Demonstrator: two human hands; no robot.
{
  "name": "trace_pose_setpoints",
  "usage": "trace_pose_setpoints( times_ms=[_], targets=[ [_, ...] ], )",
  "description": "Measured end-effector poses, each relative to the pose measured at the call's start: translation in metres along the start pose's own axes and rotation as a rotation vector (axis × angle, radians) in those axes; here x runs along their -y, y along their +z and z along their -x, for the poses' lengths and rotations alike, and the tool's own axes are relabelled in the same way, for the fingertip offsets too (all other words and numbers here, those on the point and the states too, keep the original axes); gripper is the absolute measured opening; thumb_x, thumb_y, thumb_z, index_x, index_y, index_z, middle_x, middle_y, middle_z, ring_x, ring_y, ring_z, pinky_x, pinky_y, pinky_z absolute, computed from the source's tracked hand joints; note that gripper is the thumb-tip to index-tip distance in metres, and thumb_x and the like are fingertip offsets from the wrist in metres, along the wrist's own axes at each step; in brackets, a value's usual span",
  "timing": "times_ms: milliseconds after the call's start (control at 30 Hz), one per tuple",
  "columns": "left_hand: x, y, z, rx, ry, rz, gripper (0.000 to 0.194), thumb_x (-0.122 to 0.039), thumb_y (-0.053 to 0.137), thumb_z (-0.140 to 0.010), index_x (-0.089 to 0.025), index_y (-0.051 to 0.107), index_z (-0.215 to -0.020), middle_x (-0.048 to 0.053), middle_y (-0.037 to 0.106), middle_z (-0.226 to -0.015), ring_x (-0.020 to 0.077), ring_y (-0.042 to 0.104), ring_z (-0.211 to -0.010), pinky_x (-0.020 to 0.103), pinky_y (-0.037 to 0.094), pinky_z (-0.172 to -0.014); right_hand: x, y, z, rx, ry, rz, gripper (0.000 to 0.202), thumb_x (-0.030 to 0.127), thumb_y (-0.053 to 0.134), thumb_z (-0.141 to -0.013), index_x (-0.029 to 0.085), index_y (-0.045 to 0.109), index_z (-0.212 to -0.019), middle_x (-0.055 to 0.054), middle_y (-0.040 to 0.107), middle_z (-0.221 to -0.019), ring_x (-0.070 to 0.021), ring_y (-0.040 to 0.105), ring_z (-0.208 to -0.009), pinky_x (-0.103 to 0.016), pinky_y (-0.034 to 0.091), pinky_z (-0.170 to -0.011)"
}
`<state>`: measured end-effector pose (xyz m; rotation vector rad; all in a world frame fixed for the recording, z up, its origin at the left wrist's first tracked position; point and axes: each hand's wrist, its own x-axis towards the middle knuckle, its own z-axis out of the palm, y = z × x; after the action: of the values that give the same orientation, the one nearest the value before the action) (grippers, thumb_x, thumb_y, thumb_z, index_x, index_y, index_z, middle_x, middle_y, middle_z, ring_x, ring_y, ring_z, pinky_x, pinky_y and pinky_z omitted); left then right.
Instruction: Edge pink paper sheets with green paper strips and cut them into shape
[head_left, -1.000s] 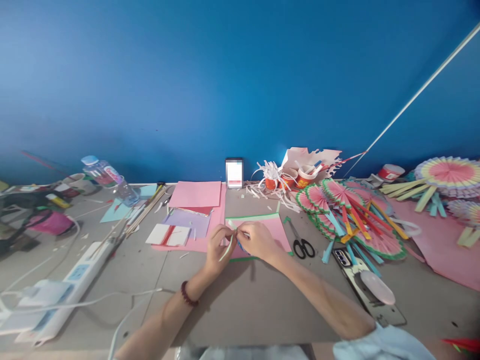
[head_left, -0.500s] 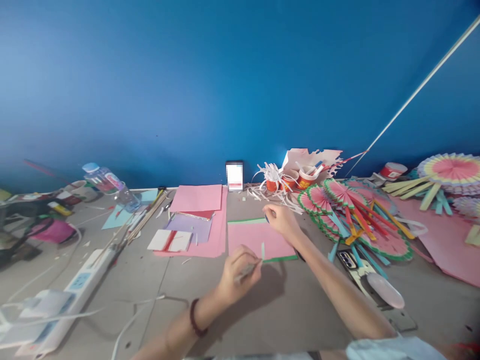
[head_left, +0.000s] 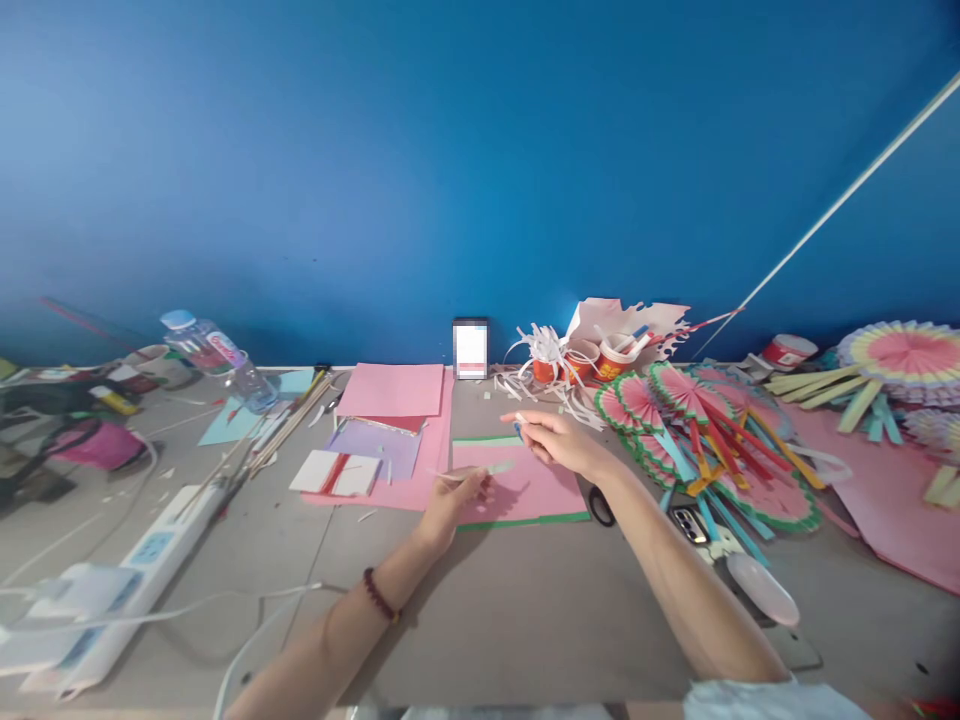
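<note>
A pink paper sheet (head_left: 517, 492) with green strips along its far and near edges lies in front of me. My left hand (head_left: 456, 500) is over its left side, fingers closed on a thin pale paper strip (head_left: 499, 467) that points right across the sheet. Over the far right part of the sheet is my right hand (head_left: 562, 443), its index finger stretched to the left. A small blue thing (head_left: 518, 431) shows at its fingertips, too small to name. A black ring-shaped handle (head_left: 601, 506) lies beside the sheet under my right wrist.
Pink and purple papers (head_left: 394, 390) lie on the left, near a water bottle (head_left: 217, 350) and a power strip (head_left: 154, 560). A phone (head_left: 471, 350) leans on the blue wall. Red cups (head_left: 615, 357) and folded paper fans (head_left: 690, 395) stand and lie to the right, with a mouse (head_left: 763, 590) nearer.
My left hand has moved up and left onto the sheet, turning the pale strip from upright to nearly level. My right hand has unfolded its index finger and shifted slightly.
</note>
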<state>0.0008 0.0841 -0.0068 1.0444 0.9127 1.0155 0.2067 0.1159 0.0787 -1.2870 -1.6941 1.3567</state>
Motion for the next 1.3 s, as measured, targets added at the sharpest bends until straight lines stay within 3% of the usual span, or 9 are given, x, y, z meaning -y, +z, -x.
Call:
trace_pose_setpoints(
  times_ms=[200, 367, 633, 800, 933, 1033, 1200, 1300],
  targets=[
    [-0.003, -0.001, -0.001, -0.045, 0.0, -0.044, 0.037, -0.049, 0.065, -0.075, -0.013, 0.069, -0.069, 0.005, 0.064, -0.061, 0.0147, 0.056, -0.058, 0.026, 0.045, -0.059, 0.003, 0.002, 0.006, 0.047, 0.035, 0.109, 0.036, 0.041, 0.048, -0.085, 0.022, 0.064, -0.112, -0.002, 0.063, -0.081, -0.0083, 0.039, -0.051, -0.022, 0.036, -0.049],
    [-0.003, -0.005, -0.006, -0.099, 0.031, -0.131, 0.037, -0.051, 0.065, -0.074, -0.015, 0.068, -0.063, -0.003, 0.05, -0.041, 0.0101, 0.046, -0.044, 0.024, 0.04, -0.055, 0.005, 0.005, 0.006, 0.064, 0.024, 0.146, 0.035, 0.04, 0.045, -0.087, 0.021, 0.064, -0.109, -0.003, 0.065, -0.088, -0.0091, 0.042, -0.055, -0.021, 0.039, -0.049],
    [-0.006, -0.007, -0.01, -0.111, -0.006, -0.054, 0.04, -0.053, 0.066, -0.072, -0.014, 0.064, -0.062, -0.001, 0.054, -0.046, 0.009, 0.046, -0.042, 0.022, 0.035, -0.047, 0.005, 0.009, 0.005, 0.101, 0.049, 0.091, 0.039, 0.033, 0.047, -0.086, 0.026, 0.044, -0.124, 0.002, 0.064, -0.081, -0.0093, 0.045, -0.055, -0.019, 0.042, -0.047],
    [-0.008, -0.007, -0.01, -0.133, -0.026, -0.035, 0.04, -0.053, 0.069, -0.069, -0.013, 0.068, -0.063, 0.001, 0.057, -0.048, 0.0087, 0.047, -0.042, 0.022, 0.036, -0.046, 0.008, 0.011, 0.006, 0.053, 0.067, 0.085, 0.017, 0.032, 0.05, -0.083, 0.022, 0.048, -0.096, 0.0, 0.068, -0.083, -0.0089, 0.044, -0.054, -0.02, 0.042, -0.049],
    [-0.009, -0.008, -0.01, -0.148, -0.01, 0.011, 0.038, -0.05, 0.071, -0.068, -0.013, 0.069, -0.064, 0.003, 0.063, -0.057, 0.0077, 0.048, -0.044, 0.022, 0.038, -0.047, 0.007, 0.014, 0.005, 0.025, 0.008, 0.113, 0.013, 0.033, 0.05, -0.082, 0.021, 0.049, -0.085, 0.0, 0.068, -0.086, -0.01, 0.049, -0.061, -0.022, 0.04, -0.055],
    [-0.009, -0.009, -0.01, -0.167, 0.009, 0.002, 0.037, -0.049, 0.07, -0.069, -0.012, 0.069, -0.063, 0.004, 0.065, -0.06, 0.0078, 0.048, -0.044, 0.022, 0.038, -0.048, 0.001, 0.019, 0.002, 0.015, -0.049, 0.134, 0.014, 0.034, 0.052, -0.08, 0.02, 0.052, -0.082, -0.001, 0.067, -0.083, -0.0113, 0.052, -0.066, -0.022, 0.04, -0.058],
    [-0.008, -0.01, -0.009, -0.183, 0.032, -0.087, 0.037, -0.049, 0.067, -0.072, -0.013, 0.069, -0.064, 0.0, 0.056, -0.046, 0.0091, 0.048, -0.043, 0.023, 0.039, -0.051, -0.012, 0.03, -0.004, -0.005, 0.056, 0.109, 0.022, 0.04, 0.055, -0.079, 0.019, 0.057, -0.085, 0.001, 0.064, -0.068, -0.0083, 0.043, -0.047, -0.02, 0.033, -0.046],
    [-0.008, -0.01, -0.008, -0.19, 0.057, -0.127, 0.036, -0.049, 0.066, -0.073, -0.014, 0.069, -0.064, 0.0, 0.057, -0.048, 0.0094, 0.049, -0.044, 0.023, 0.04, -0.052, -0.016, 0.036, -0.007, 0.022, 0.094, 0.081, 0.02, 0.038, 0.058, -0.077, 0.019, 0.059, -0.082, 0.002, 0.063, -0.063, -0.0076, 0.043, -0.048, -0.019, 0.032, -0.047]
  ],
)
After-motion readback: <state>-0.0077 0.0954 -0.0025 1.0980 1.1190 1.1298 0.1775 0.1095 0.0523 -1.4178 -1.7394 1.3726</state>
